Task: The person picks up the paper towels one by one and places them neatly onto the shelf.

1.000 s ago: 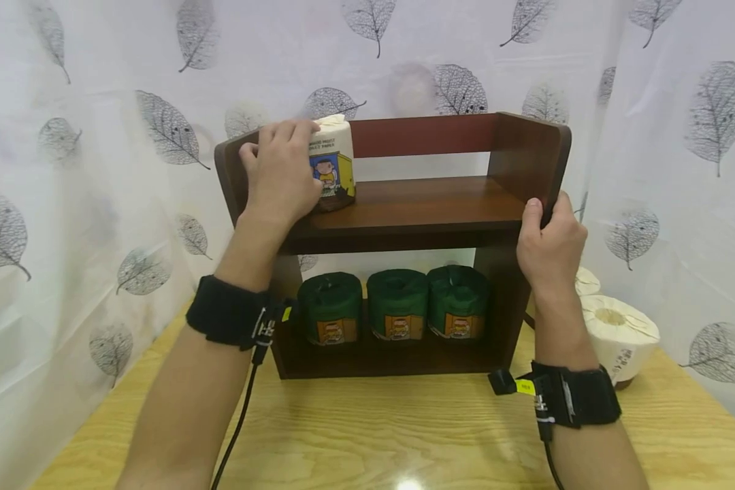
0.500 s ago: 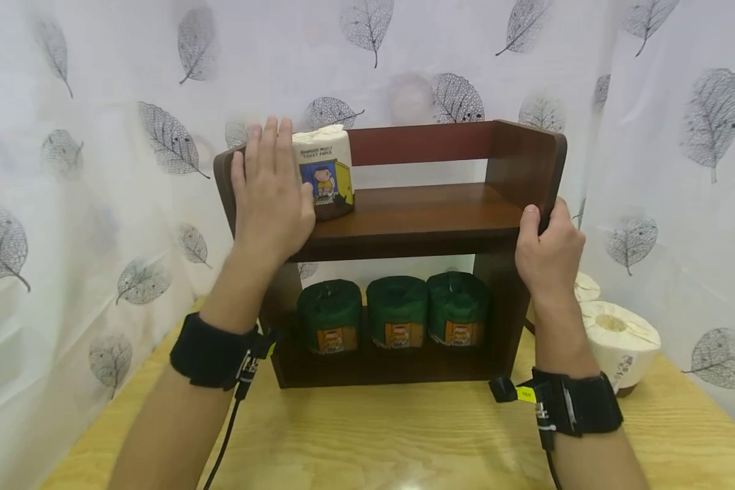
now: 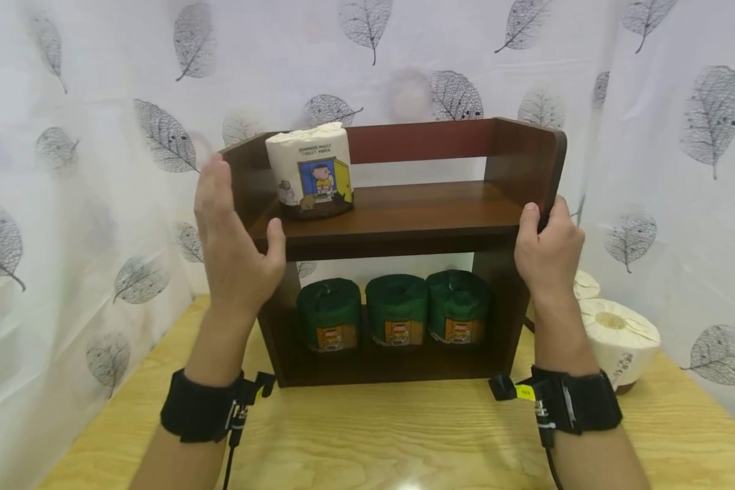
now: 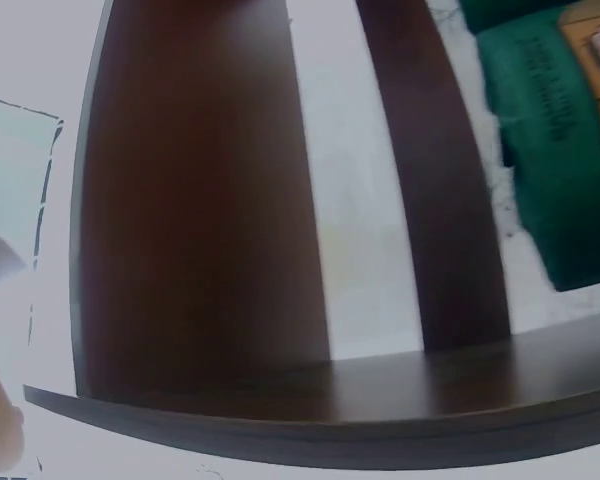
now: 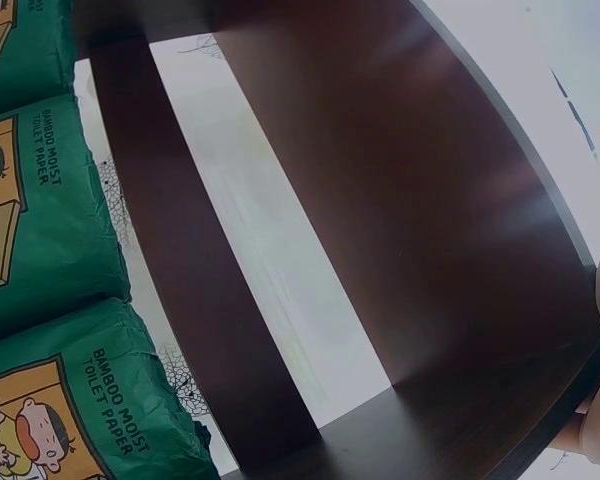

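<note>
From my remote post I am watching a dark wooden shelf (image 3: pixel 429 204) standing on the tabletop (image 3: pixel 367 435). The cream roll (image 3: pixel 315 173) is standing on the shelf's upper board, near its left side wall, its printed picture facing the head camera. Hands: the left hand (image 3: pixel 235 252) is showing wide in front of the shelf's left side wall, fingers straight, thumb set apart; whether it is touching the wood I am unable to tell. The right hand (image 3: pixel 551 252) is gripping the front edge of the shelf's right side wall, thumb lying along the inner side. Three green rolls (image 3: pixel 398 313) are sitting in a row in the shelf's lower compartment. Two further cream rolls (image 3: pixel 625 340) are standing beside the shelf, to its right. A leaf-print curtain (image 3: pixel 404 34) is hanging behind the shelf
</note>
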The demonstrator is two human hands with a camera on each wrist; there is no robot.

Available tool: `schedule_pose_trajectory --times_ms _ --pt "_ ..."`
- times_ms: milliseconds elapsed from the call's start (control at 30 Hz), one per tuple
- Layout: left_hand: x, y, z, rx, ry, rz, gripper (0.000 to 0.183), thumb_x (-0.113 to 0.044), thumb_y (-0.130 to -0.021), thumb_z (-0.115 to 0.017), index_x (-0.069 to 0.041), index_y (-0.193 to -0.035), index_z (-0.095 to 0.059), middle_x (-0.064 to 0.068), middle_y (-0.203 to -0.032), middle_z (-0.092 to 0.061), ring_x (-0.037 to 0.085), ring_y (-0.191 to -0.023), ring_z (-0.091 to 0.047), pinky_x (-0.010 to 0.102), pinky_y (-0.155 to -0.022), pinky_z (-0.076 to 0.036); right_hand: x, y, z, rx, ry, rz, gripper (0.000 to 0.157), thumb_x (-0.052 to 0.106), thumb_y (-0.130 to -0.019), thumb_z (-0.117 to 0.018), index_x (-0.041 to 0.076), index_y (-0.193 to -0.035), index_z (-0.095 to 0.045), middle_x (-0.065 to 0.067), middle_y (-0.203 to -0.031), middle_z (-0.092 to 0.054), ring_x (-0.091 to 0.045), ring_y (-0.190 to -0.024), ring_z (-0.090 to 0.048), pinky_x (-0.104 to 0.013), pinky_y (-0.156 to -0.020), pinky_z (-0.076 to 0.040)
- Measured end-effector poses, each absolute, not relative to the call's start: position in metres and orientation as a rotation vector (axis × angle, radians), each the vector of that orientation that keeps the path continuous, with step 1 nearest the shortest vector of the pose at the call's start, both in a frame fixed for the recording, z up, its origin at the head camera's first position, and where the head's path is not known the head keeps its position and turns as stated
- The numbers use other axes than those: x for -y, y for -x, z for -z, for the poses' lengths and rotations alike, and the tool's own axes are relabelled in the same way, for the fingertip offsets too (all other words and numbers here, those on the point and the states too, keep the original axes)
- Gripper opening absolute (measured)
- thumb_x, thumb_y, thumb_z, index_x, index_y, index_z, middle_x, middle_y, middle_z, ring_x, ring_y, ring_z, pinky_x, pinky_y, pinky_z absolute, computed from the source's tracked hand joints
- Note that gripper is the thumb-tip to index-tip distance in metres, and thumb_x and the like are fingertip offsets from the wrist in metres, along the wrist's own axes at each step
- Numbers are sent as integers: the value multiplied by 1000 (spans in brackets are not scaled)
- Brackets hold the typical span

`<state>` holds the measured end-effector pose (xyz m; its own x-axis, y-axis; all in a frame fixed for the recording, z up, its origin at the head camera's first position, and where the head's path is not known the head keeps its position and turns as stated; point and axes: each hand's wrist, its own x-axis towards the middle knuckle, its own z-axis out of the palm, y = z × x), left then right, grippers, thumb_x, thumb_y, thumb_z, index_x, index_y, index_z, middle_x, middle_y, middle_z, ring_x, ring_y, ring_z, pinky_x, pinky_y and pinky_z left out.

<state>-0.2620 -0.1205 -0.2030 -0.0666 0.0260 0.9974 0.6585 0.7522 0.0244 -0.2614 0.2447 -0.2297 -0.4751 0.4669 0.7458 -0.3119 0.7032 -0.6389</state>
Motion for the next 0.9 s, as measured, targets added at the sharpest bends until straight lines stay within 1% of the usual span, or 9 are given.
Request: schedule_pose_trajectory --times_ms 167,300,500,533,600,667,733,800,900 --pt "129 262 227 1562 486 676 73 -17 -77 -58 1 -139 -24 11 -147 -27 21 -133 -23 43 -108 -20 -244 262 229 1852 115 -910 47 39 -93 -37 -2 -109 -53 -22 -93 -61 -33 -81 -54 -52 -70 -44" --pt "136 269 235 1573 479 703 74 -20 -78 -57 -1 -141 -23 10 -146 -30 20 -131 -28 43 -106 -25 -248 259 227 1823 117 -891 45 37 -92 -37 -3 -107 -54 -23 -92 -61 -35 -80 -53 -53 -71 -43" --pt "142 275 242 1673 488 780 78 -20 -80 -57 -9 -145 -14 3 -146 -32 18 -127 -35 44 -99 -34 -251 259 226 1823 115 -891 46 37 -92 -38 -3 -107 -54 -23 -92 -60 -35 -81 -53 -52 -71 -42" --pt "143 275 244 1705 471 801 80 -19 -80 -57 -12 -146 -12 2 -146 -32 19 -124 -38 45 -96 -37 -251 259 226 1827 115 -894 46 37 -92 -38 -3 -107 -54 -23 -92 -60 -35 -81 -53 -52 -72 -42" --pt "143 275 249 1797 409 824 83 -16 -79 -56 -17 -147 -8 2 -146 -32 23 -105 -50 44 -79 -45 -249 261 228 1836 113 -899 46 37 -92 -38 -3 -107 -55 -23 -92 -61 -35 -81 -53 -52 -71 -42" --pt "144 276 254 1900 328 810 88 -13 -77 -55 -21 -148 -2 8 -143 -36 26 -84 -53 44 -62 -45 -247 261 229 1847 113 -904 46 37 -92 -38 -2 -107 -55 -23 -93 -61 -35 -82 -53 -52 -72 -43" --pt "147 279 259 1984 256 754 92 -12 -76 -55 -21 -148 2 17 -126 -51 29 -64 -47 44 -49 -38 -246 262 230 1848 104 -905 45 37 -92 -38 -2 -107 -54 -23 -92 -61 -35 -81 -53 -52 -71 -43" --pt "151 285 264 2029 214 695 92 -14 -78 -57 -18 -148 3 21 -99 -60 31 -53 -44 45 -45 -36 -245 263 229 1851 99 -907 46 38 -92 -37 -2 -107 -54 -22 -92 -61 -34 -81 -53 -51 -71 -43" --pt "158 295 273 2032 224 601 80 -21 -82 -59 -6 -144 -12 21 -63 -54 36 -48 -48 50 -43 -37 -244 262 230 1864 106 -919 47 39 -92 -37 -1 -111 -54 -21 -97 -61 -32 -84 -54 -51 -73 -44"
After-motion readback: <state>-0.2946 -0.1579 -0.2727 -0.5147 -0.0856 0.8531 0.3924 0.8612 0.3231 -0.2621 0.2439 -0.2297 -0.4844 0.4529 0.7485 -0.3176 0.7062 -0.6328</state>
